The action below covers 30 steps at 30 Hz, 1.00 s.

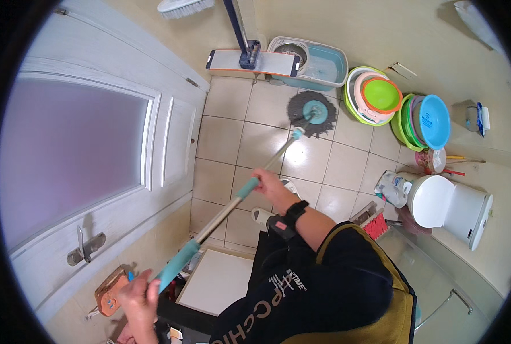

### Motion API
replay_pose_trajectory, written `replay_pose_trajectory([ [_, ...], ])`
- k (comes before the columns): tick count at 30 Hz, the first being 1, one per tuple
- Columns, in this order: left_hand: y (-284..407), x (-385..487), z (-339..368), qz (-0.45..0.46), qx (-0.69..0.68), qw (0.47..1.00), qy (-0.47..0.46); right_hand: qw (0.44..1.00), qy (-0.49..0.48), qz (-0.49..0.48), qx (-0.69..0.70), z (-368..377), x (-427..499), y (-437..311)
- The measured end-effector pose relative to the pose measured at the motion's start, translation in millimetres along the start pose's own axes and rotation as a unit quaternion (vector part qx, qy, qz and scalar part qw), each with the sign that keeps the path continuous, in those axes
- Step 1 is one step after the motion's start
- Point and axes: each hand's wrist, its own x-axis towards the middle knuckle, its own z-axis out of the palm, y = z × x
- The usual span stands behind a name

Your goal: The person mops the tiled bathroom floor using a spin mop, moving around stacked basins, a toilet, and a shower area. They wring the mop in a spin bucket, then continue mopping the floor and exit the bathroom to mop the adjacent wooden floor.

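A spin mop with a teal-and-silver handle (221, 218) runs slantwise across the view. Around its upper teal grip, near the end, my left hand (140, 296) is closed at the lower left. My right hand (266, 181), with a black band at the wrist, holds the same handle further down at a second teal sleeve. The round mop head (296, 112) has dark grey strands and a teal disc, and lies spread on the beige floor tiles (262, 139) in front of the bucket.
Beyond the mop head stand a teal-and-white mop bucket (324, 64) with water and a flat mop (272, 62). Stacked basins (382, 95) (434, 122) line the wall near a white toilet (429, 202) and wrapped paper rolls (392, 188). A white door (175, 142) is on the left.
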Motion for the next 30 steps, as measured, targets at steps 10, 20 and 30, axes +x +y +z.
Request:
replay_pose_trajectory([
  [10,34.2,21.0,22.0,0.096,0.047,0.991,-0.078,0.990,0.120,-0.022,-0.065,-64.5,1.4,-41.7],
  [20,26.8,-67.0,-20.7,-0.142,0.040,0.989,-0.027,0.983,-0.011,0.011,-0.181,68.7,35.8,36.3],
  [30,100.5,-95.3,-90.2,-0.231,0.176,0.957,0.022,0.977,-0.187,0.092,-0.032,177.1,-3.9,70.4],
])
